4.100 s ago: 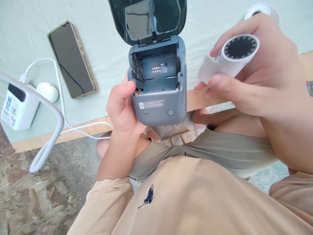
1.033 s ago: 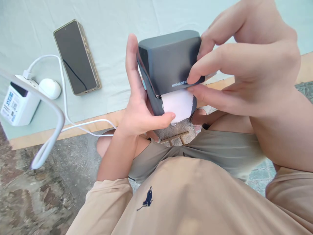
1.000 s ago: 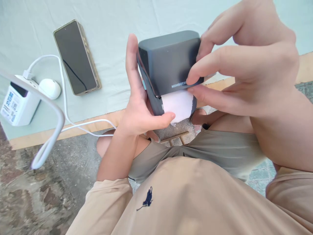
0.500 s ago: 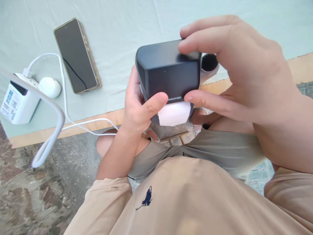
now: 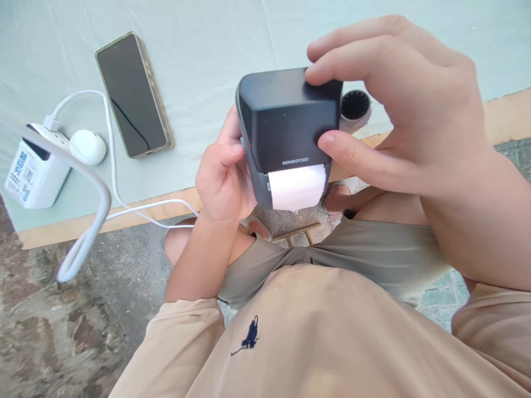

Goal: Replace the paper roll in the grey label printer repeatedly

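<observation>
A black label printer [image 5: 292, 121] marked NIIMBOT is held up over the table's near edge, and a strip of white paper [image 5: 297, 188] sticks out of its lower end. Around its left side and underside is my left hand [image 5: 226, 177], the thumb at the side edge. My right hand [image 5: 398, 105] grips the printer's right end, fingertips on the top far corner and thumb on the front face near the lettering. Just right of the printer, partly behind my right hand, is a round dark-topped object [image 5: 355, 105].
On the pale green tablecloth [image 5: 207, 33] lie a dark phone [image 5: 135, 97], a white charger block [image 5: 37, 171] and a round white case [image 5: 88, 147]. A white cable [image 5: 112, 160] runs from the block over the table edge, and a thick blurred one [image 5: 89, 232] hangs nearer the camera.
My left thumb has moved off the printer's front face to its left side. My right thumb has slid up from the lower edge, leaving the lettering uncovered. The printer has shifted slightly right.
</observation>
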Motion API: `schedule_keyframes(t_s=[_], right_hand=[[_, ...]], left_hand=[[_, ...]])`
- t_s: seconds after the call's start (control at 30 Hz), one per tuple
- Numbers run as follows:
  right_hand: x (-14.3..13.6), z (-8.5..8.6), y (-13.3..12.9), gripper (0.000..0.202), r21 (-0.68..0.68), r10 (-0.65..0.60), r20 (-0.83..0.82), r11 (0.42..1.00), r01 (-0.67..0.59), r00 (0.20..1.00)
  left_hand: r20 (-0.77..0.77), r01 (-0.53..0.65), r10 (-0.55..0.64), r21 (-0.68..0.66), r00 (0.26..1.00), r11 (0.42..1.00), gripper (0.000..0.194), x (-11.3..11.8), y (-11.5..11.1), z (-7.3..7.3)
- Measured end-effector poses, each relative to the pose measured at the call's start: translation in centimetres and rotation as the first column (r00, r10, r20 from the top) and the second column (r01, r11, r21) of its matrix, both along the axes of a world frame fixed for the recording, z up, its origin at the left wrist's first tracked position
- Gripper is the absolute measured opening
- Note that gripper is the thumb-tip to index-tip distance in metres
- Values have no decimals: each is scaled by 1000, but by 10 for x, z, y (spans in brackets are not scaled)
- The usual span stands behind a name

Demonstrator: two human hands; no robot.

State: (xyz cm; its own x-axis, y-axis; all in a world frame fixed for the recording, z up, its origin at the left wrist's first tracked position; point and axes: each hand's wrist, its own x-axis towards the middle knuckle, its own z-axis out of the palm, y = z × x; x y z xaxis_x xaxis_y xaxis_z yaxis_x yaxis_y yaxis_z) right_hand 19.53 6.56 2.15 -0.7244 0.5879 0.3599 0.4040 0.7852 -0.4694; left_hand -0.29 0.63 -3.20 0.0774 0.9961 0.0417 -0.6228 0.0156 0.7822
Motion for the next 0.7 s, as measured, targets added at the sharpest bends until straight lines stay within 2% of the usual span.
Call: schedule_keyframes(t_s=[0.07,0.2,0.33,0.5,0.57,0.63,0.7], right_hand=[[0,0,-1,44,-14,-4,12,1000,5,1000],[-1,0,-2,45,-27,27,22,999,-26,999],[-2,-2,-3,52,-1,37,76,999,-37,996],[-1,3,-4,51,-37,5,78,999,-2,997],[-2,5,-4,49,14,-12,27,1000,11,1000],[-4,6,-4,46,91,-62,-6,994,62,998],[-6,6,-3,44,63,-136,-25,988,137,990]], left_hand=[[-41,-67,65,-43,997,997,33,1,1,-2],[-110,-109,100,-82,989,991,34,3,1,2],[-207,-172,143,-129,968,977,17,7,-1,9],[-165,-185,169,-87,972,979,15,9,-1,10],[-179,-211,195,-77,964,974,18,10,-1,11],[-165,-205,187,-98,968,974,19,9,-1,13],[-97,-168,155,-137,983,976,25,6,0,13]])
